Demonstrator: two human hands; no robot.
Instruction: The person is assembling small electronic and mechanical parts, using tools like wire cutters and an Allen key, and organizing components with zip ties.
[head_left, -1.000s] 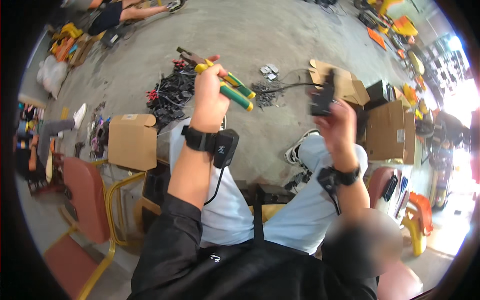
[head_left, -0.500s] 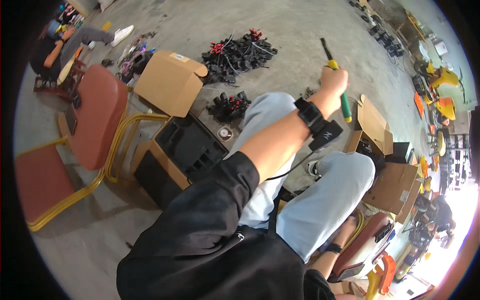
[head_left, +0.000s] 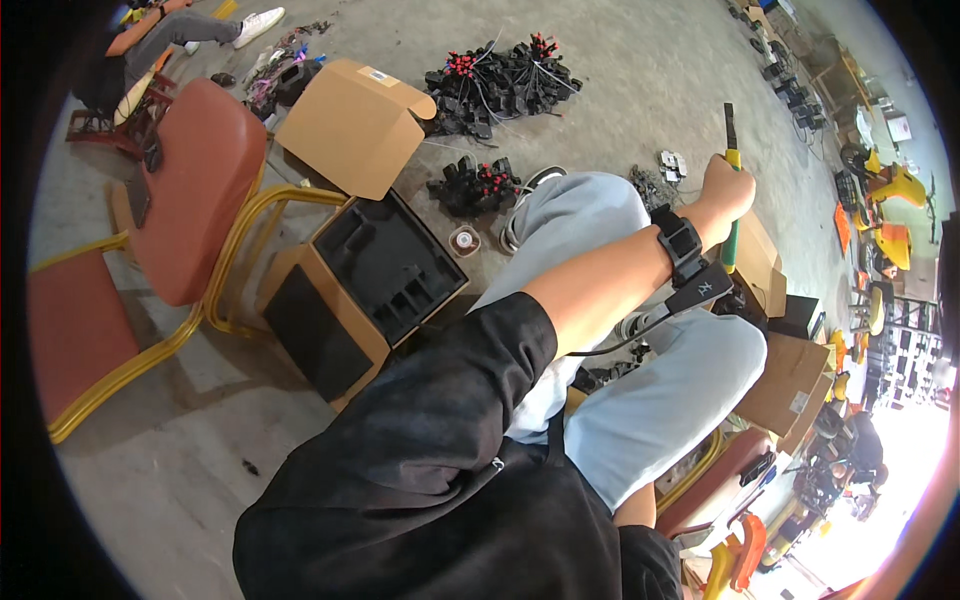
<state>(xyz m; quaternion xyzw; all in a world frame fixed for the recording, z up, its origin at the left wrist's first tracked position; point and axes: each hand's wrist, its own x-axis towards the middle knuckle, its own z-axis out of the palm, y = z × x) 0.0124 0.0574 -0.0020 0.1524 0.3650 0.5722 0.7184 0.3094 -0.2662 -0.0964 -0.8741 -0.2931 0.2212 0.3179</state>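
My left hand [head_left: 728, 190] is held out to the right, closed round the handle of a hand tool [head_left: 732, 160]. The tool has a yellow-and-green handle and a narrow, flat, dark metal end pointing away from me. I cannot tell its exact kind. A black watch-like band with a cabled black module [head_left: 700, 290] sits on my left wrist. Of my right arm only the forearm [head_left: 637, 505] shows beside my thigh; the hand is hidden behind my leg. Small metal parts [head_left: 650, 188] and a pale piece [head_left: 672, 165] lie on the floor beyond my knee.
An open cardboard box with black foam [head_left: 385, 260] stands left of my legs, near a small cup [head_left: 464, 240]. Black clusters with red tips [head_left: 490, 85] lie ahead. A red-brown chair [head_left: 200, 190] is at left. Cardboard boxes [head_left: 785, 380] stand right. A seated person [head_left: 165, 50] is far left.
My left hand has shifted right in the picture with the tool, which now stands more upright. My right hand has gone out of sight behind my leg. The view has turned somewhat.
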